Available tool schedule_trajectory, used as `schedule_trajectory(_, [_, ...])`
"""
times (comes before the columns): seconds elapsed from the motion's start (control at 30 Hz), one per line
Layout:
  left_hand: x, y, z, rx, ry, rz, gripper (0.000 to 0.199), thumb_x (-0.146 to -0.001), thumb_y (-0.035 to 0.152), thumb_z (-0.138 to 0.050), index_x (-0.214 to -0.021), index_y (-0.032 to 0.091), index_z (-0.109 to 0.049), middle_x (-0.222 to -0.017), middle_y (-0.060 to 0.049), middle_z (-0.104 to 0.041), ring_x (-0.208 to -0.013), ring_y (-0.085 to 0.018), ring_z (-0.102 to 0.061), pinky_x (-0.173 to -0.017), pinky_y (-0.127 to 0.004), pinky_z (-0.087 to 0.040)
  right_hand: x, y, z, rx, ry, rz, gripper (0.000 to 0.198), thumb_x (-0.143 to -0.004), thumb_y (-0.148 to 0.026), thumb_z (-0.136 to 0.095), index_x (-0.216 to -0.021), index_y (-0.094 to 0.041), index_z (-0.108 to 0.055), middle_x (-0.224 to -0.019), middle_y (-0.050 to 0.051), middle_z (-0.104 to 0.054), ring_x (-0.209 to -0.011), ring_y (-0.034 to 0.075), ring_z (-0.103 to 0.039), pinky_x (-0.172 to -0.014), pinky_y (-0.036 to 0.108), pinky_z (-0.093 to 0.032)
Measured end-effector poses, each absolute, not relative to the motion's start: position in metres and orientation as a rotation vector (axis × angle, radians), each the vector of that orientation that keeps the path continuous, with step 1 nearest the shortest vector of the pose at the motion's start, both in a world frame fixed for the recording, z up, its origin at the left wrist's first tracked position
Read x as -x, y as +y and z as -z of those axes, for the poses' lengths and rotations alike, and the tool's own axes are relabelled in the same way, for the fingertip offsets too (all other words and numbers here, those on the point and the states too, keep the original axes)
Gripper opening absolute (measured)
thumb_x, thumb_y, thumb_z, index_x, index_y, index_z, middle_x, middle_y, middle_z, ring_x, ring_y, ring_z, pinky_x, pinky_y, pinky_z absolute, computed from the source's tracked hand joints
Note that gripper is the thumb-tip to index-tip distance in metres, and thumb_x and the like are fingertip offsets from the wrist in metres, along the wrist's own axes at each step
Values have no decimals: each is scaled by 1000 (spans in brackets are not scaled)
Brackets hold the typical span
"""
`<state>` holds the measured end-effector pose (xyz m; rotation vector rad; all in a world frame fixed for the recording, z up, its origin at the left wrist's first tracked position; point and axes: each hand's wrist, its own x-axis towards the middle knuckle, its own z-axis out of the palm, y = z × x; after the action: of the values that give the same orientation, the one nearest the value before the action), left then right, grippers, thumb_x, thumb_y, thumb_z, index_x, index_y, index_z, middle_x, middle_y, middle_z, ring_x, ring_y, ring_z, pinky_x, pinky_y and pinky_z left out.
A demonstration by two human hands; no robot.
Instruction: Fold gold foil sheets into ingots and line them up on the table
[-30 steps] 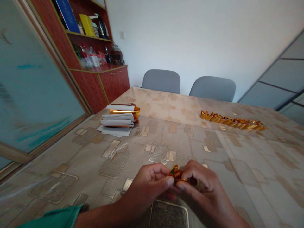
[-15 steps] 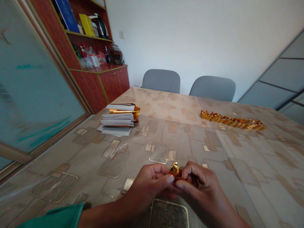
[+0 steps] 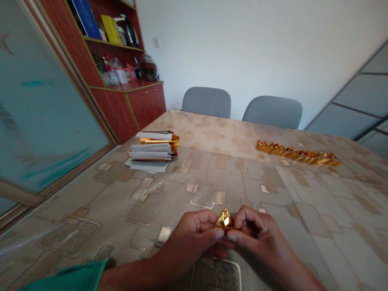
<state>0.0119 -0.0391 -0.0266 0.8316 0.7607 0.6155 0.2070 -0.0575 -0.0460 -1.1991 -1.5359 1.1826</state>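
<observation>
Between my two hands, above the near part of the table, is a small piece of folded gold foil paper [image 3: 224, 219]. My left hand [image 3: 198, 231] pinches its left side with the thumb in front. The thumb and bent forefinger of my right hand [image 3: 256, 229] grip its right side. Part of the piece is hidden behind the fingers. A stack of gold foil paper sheets [image 3: 151, 152], mostly showing white backs, lies to the left. Farther off on the right, a row of folded gold foil pieces [image 3: 297, 154] leans one against another.
A patterned cloth covers the table [image 3: 239, 173]. Two grey chairs [image 3: 206, 102] stand at its far edge, before a white wall. A red-brown cabinet [image 3: 145, 103] with bottles and boxes is at the back left, beside a frosted sliding door [image 3: 51, 101].
The gold foil piece has tilted a little between my fingers and shows more of its bright front. My hands have hardly shifted. The stack and the row lie as before.
</observation>
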Motion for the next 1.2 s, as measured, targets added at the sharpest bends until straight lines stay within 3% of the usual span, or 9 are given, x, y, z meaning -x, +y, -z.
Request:
schedule_trajectory(0.17, [-12,-37,32,-852,777,-610,36,-75,44,-80,-88,12,-67,-84,-8,-76,-78,-17,-73,-68,-24,-55,-202,-54,40,1250,-1507,-1252,35,-79,-39,-77,-65,-21,-50,-58,-5,-47,-53,10,-33,-48,25,-23])
schedule_trajectory(0.3, [-12,-35,31,-841,813,-612,37,-72,41,-82,-87,12,-66,-83,-8,-76,-75,-15,-72,-67,-23,-55,-200,-53,37,1237,-1493,-1262,35,-79,-41,-77,-67,-22,-50,-56,-7,-40,-52,10,-29,-48,25,-21])
schedule_trajectory(0.5, [-15,-30,26,-783,863,-745,41,-69,43,-85,-82,14,-60,-79,-7,-76,-74,-15,-74,-64,-20,-55,-204,-53,29,1167,-1366,-1305,38,-84,-56,-69,-95,-22,-57,-65,-5,-45,-56,12,-38,-51,25,-29])
schedule_trajectory(0.67, [-15,-32,28,-770,817,-779,38,-71,41,-85,-81,12,-62,-78,-7,-76,-74,-15,-74,-64,-20,-56,-201,-54,28,1290,-1517,-1203,33,-85,-49,-67,-73,-20,-58,-61,-3,-48,-57,13,-39,-52,26,-30])
schedule_trajectory(0.83, [-14,-34,32,-757,803,-787,34,-73,38,-84,-81,12,-63,-80,-7,-77,-76,-15,-74,-65,-20,-57,-194,-56,33,1266,-1497,-1164,23,-87,-39,-64,-73,-21,-58,-62,-2,-50,-58,13,-41,-52,26,-32])
schedule_trajectory(1.2, [-15,-36,30,-769,820,-796,33,-74,39,-84,-79,13,-64,-79,-6,-76,-76,-15,-74,-66,-20,-56,-195,-60,34,1227,-1467,-1148,29,-90,-46,-64,-76,-21,-61,-66,0,-56,-62,15,-47,-55,27,-36])
